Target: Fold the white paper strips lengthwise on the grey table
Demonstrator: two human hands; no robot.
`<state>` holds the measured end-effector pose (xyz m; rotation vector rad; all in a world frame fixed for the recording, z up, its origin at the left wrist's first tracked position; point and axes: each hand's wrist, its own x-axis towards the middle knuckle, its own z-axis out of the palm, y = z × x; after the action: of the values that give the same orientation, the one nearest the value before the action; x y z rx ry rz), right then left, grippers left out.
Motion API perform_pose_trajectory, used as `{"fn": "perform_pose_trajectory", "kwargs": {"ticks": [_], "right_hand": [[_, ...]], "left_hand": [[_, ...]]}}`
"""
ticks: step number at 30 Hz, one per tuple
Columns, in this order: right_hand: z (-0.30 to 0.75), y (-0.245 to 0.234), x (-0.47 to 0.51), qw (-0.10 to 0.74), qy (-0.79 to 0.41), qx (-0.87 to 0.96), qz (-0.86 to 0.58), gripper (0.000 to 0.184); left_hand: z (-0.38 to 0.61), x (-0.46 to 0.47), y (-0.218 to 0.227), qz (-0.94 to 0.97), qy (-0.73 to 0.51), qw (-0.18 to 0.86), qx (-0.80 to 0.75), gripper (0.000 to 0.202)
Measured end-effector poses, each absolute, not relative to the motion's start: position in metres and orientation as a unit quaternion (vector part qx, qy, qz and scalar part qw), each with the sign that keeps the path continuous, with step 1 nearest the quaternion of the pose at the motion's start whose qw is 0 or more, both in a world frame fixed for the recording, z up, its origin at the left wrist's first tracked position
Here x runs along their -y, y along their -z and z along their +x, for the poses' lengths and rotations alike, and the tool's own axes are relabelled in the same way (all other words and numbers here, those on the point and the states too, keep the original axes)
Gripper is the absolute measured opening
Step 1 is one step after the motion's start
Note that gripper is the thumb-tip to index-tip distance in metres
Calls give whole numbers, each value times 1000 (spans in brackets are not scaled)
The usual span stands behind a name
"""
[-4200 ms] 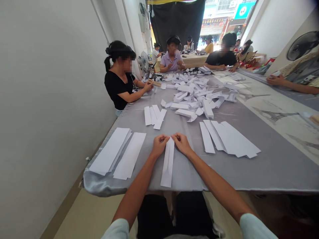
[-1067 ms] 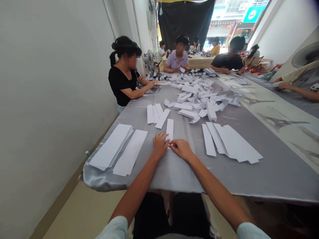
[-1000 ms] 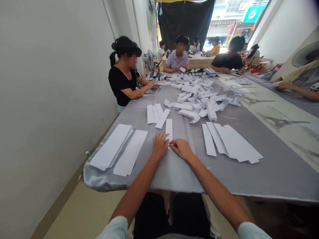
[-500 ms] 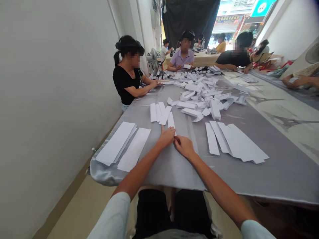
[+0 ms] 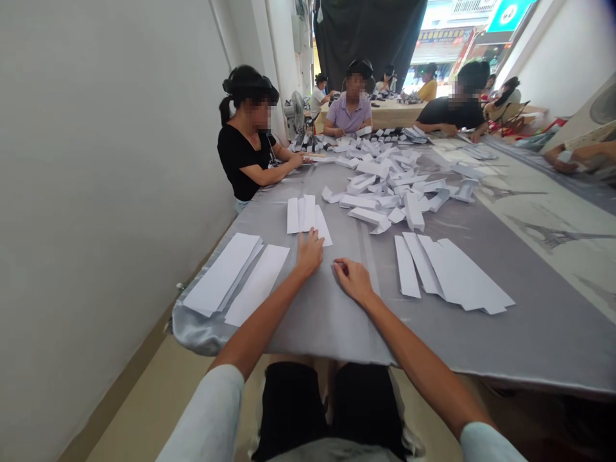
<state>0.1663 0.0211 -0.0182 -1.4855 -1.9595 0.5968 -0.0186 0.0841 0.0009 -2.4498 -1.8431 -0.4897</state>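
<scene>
Head view: white paper strips (image 5: 301,215) lie in a small pile mid-frame, just past the left hand (image 5: 308,253), whose grip is open and empty. The right hand (image 5: 353,280) lies open on the gray bench (image 5: 332,327), holding nothing.

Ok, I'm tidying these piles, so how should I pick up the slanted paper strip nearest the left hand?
Probably pinch the slanted paper strip at its lower end, from the near side, by the left hand. That end stands clear of the neighbouring strips, while its upper end lies against them, flat on the grey satin cloth.
</scene>
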Motion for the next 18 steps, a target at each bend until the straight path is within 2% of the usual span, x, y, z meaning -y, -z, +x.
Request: {"fn": "perform_pose_trajectory", "kwargs": {"ticks": [4,9,18], "right_hand": [[165,18,-20,294,-226,742,-558,36],[163,15,-16,275,-225,750,-558,35],[164,17,-17,289,-231,742,-559,31]], "left_hand": [[-53,-52,-12,-714,159,12,682,47],[-85,-24,-18,-648,83,40,756,44],[-91,-17,-20,-625,63,-24,778,46]]}}
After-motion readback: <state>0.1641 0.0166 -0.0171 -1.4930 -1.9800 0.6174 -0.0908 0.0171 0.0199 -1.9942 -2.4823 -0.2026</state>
